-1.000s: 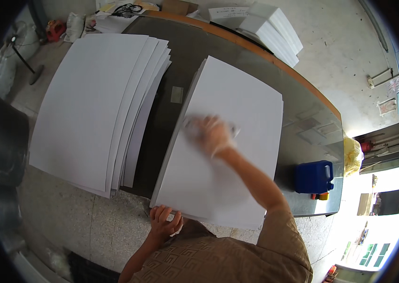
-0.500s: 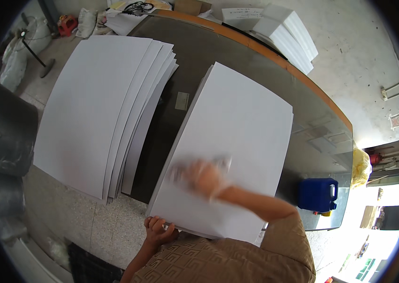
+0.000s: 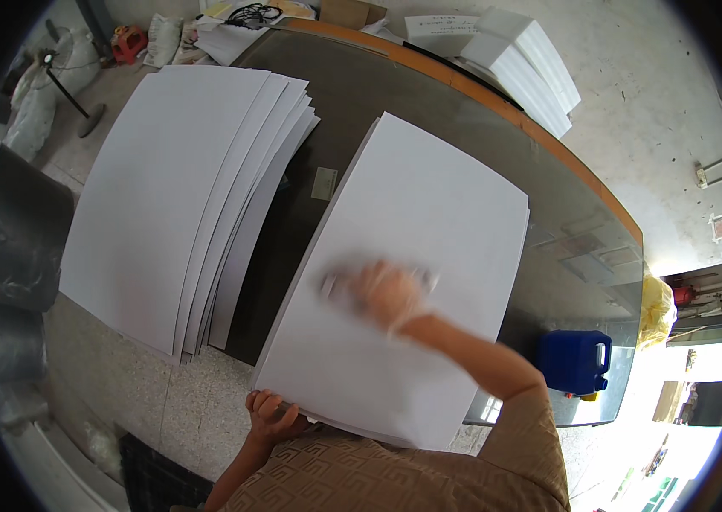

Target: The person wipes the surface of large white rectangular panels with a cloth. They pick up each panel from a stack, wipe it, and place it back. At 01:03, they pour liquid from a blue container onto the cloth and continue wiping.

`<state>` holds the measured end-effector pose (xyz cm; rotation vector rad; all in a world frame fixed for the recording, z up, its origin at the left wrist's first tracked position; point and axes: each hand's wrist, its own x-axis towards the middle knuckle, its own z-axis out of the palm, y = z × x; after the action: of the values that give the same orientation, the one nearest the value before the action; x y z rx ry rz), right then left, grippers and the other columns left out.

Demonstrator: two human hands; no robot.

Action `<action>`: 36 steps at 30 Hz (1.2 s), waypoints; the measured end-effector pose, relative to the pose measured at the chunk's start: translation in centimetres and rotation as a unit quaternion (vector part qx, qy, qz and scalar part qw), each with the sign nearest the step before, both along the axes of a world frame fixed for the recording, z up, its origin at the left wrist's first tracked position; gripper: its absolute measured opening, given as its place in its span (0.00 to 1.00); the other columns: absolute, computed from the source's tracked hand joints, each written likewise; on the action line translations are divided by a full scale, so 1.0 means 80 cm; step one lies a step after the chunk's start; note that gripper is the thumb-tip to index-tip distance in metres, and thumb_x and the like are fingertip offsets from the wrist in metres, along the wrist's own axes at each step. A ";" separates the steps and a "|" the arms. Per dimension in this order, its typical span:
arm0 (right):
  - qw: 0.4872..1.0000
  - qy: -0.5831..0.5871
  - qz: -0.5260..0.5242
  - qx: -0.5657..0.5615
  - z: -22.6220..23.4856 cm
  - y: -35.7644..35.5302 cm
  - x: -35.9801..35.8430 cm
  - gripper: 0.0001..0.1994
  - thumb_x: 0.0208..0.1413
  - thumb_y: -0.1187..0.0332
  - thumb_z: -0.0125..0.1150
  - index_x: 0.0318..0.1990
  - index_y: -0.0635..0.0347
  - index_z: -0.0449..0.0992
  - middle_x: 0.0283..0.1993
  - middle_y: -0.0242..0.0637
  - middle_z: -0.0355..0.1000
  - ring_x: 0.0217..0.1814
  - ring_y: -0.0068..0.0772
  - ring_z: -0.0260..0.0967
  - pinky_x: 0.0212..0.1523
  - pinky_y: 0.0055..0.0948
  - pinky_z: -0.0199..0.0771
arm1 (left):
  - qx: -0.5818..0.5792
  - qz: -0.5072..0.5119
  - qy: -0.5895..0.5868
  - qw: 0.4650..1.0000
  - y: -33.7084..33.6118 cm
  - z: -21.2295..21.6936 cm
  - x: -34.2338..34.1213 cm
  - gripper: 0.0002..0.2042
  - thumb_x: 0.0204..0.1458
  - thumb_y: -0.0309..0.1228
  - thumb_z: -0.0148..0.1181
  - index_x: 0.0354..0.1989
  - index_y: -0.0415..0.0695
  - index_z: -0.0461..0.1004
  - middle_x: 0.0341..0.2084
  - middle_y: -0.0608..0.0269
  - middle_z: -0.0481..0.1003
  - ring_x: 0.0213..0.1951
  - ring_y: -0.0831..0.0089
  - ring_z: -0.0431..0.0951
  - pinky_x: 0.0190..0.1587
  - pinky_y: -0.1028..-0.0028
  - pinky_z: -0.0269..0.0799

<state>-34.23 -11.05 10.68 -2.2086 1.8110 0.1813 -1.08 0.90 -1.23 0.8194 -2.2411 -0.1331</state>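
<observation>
1. Lying ahead and to the left of the bare left hand (image 3: 275, 416), a fanned stack of large white rectangular sheets (image 3: 147, 196) covered part of the dark glossy table (image 3: 335, 78).
2. The left hand touched the near left corner of a neater stack of large white rectangular sheets (image 3: 429, 183) with bent fingers; whether they pinched any sheet could not be told.
3. Ahead of the left hand, between both stacks, lay a small pale rectangular label (image 3: 324, 183).
4. Over the neater stack's middle, the motion-blurred right hand (image 3: 391, 294) gripped a blurred grey-and-white item (image 3: 431, 279), its kind unclear, that stuck out on both sides.
5. Right of that grip, a blue plastic jug (image 3: 574, 363) rested on the table.
</observation>
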 end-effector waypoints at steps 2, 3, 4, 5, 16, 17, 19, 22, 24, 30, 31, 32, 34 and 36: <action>0.981 0.023 -0.186 -0.045 -0.003 -0.087 -0.097 0.18 0.57 0.56 0.57 0.55 0.41 0.74 0.51 0.36 0.76 0.53 0.45 0.72 0.54 0.46 0.73 | -0.003 -0.005 -0.008 1.000 0.004 0.006 0.001 0.19 0.39 0.38 0.66 0.41 0.62 0.67 0.45 0.62 0.62 0.52 0.59 0.62 0.60 0.55 0.53; 0.967 0.034 -0.243 -0.065 -0.006 -0.115 -0.137 0.19 0.56 0.56 0.58 0.55 0.43 0.74 0.50 0.37 0.76 0.52 0.45 0.72 0.53 0.44 0.73 | -0.007 -0.007 -0.007 1.000 0.002 0.002 -0.001 0.19 0.39 0.37 0.66 0.41 0.61 0.66 0.45 0.62 0.61 0.52 0.59 0.61 0.60 0.54 0.54; 0.976 0.005 -0.208 -0.067 -0.007 -0.106 -0.122 0.19 0.57 0.56 0.57 0.55 0.44 0.74 0.51 0.38 0.75 0.52 0.45 0.72 0.53 0.45 0.73 | -0.007 -0.003 -0.011 1.000 0.003 0.000 0.003 0.20 0.39 0.37 0.66 0.41 0.61 0.66 0.45 0.62 0.61 0.52 0.58 0.61 0.60 0.54 0.54; 0.982 -0.024 -0.175 -0.071 -0.009 -0.084 -0.092 0.19 0.57 0.57 0.56 0.55 0.46 0.74 0.51 0.38 0.75 0.53 0.45 0.71 0.52 0.46 0.73 | -0.008 0.000 -0.016 1.000 0.000 0.000 0.004 0.20 0.39 0.37 0.66 0.41 0.61 0.66 0.46 0.61 0.61 0.52 0.58 0.61 0.60 0.54 0.53; 0.967 0.035 -0.250 -0.042 0.000 -0.017 -0.166 0.19 0.58 0.55 0.55 0.53 0.54 0.75 0.50 0.43 0.75 0.52 0.46 0.72 0.51 0.42 0.74 | -0.019 -0.004 -0.015 1.000 -0.001 0.005 -0.006 0.21 0.43 0.43 0.68 0.42 0.58 0.64 0.47 0.59 0.61 0.53 0.56 0.62 0.61 0.52 0.53; 0.977 -0.044 -0.210 -0.007 0.012 0.007 -0.111 0.27 0.57 0.46 0.56 0.57 0.53 0.72 0.54 0.46 0.73 0.56 0.49 0.69 0.56 0.49 0.71 | -0.014 0.011 -0.018 1.000 0.004 0.001 -0.001 0.21 0.43 0.42 0.68 0.43 0.58 0.63 0.47 0.59 0.61 0.53 0.56 0.62 0.61 0.52 0.53; 0.992 0.034 0.036 0.117 -0.002 0.060 -0.038 0.26 0.55 0.47 0.59 0.58 0.49 0.72 0.56 0.42 0.72 0.60 0.50 0.66 0.62 0.48 0.65 | -0.006 0.024 -0.018 1.000 0.010 -0.002 0.000 0.21 0.44 0.42 0.67 0.43 0.59 0.63 0.46 0.59 0.61 0.53 0.56 0.62 0.61 0.52 0.53; 0.999 0.031 -0.029 0.001 -0.002 0.067 -0.065 0.24 0.54 0.54 0.62 0.57 0.50 0.73 0.55 0.41 0.74 0.56 0.49 0.69 0.60 0.46 0.68 | -0.008 0.019 0.003 1.000 0.008 -0.001 -0.001 0.20 0.44 0.41 0.66 0.42 0.59 0.64 0.46 0.58 0.61 0.52 0.56 0.62 0.61 0.51 0.53; 0.973 0.023 -0.228 -0.032 -0.007 0.002 -0.154 0.23 0.55 0.55 0.62 0.57 0.50 0.73 0.53 0.39 0.75 0.53 0.50 0.71 0.57 0.44 0.72 | -0.014 -0.003 -0.003 1.000 0.003 0.003 0.000 0.20 0.44 0.42 0.67 0.43 0.58 0.64 0.46 0.58 0.61 0.53 0.56 0.62 0.61 0.51 0.53; 0.998 -0.003 -0.055 -0.035 -0.021 0.068 -0.063 0.24 0.54 0.54 0.61 0.58 0.46 0.72 0.55 0.39 0.74 0.58 0.49 0.69 0.59 0.45 0.71 | -0.020 0.012 -0.006 1.000 0.008 -0.013 0.004 0.21 0.45 0.45 0.67 0.44 0.58 0.64 0.47 0.58 0.62 0.54 0.57 0.62 0.62 0.52 0.52; 1.000 -0.005 -0.024 -0.010 -0.014 0.082 -0.047 0.24 0.52 0.55 0.63 0.57 0.46 0.73 0.56 0.38 0.73 0.59 0.47 0.68 0.58 0.46 0.71 | -0.020 0.014 -0.005 1.000 0.007 -0.017 0.004 0.21 0.45 0.45 0.67 0.44 0.58 0.64 0.47 0.59 0.62 0.54 0.57 0.62 0.62 0.52 0.52; 0.998 0.040 -0.045 0.025 0.000 0.068 -0.054 0.24 0.53 0.54 0.62 0.57 0.47 0.73 0.55 0.40 0.74 0.58 0.48 0.69 0.58 0.46 0.72 | -0.022 0.019 0.000 1.000 0.008 -0.016 0.004 0.21 0.45 0.45 0.67 0.44 0.59 0.64 0.47 0.59 0.62 0.54 0.57 0.62 0.62 0.52 0.52; 0.976 0.004 -0.218 0.010 0.036 0.022 -0.101 0.22 0.54 0.54 0.61 0.56 0.49 0.74 0.51 0.41 0.76 0.55 0.49 0.71 0.54 0.46 0.74 | -0.021 0.021 0.011 1.000 0.008 -0.014 0.002 0.20 0.46 0.45 0.66 0.43 0.59 0.64 0.47 0.59 0.62 0.54 0.56 0.62 0.62 0.51 0.52; 0.966 0.045 -0.251 -0.042 -0.022 0.006 -0.188 0.22 0.54 0.54 0.60 0.55 0.48 0.74 0.48 0.40 0.77 0.52 0.49 0.71 0.51 0.44 0.75 | -0.015 0.002 0.011 1.000 0.010 -0.008 -0.001 0.20 0.46 0.45 0.66 0.43 0.59 0.64 0.47 0.59 0.62 0.54 0.56 0.62 0.63 0.51 0.52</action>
<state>-49.27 -10.54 8.91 -1.7371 2.3955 0.1011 -1.17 1.67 -1.89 0.8027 -2.2163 -0.1067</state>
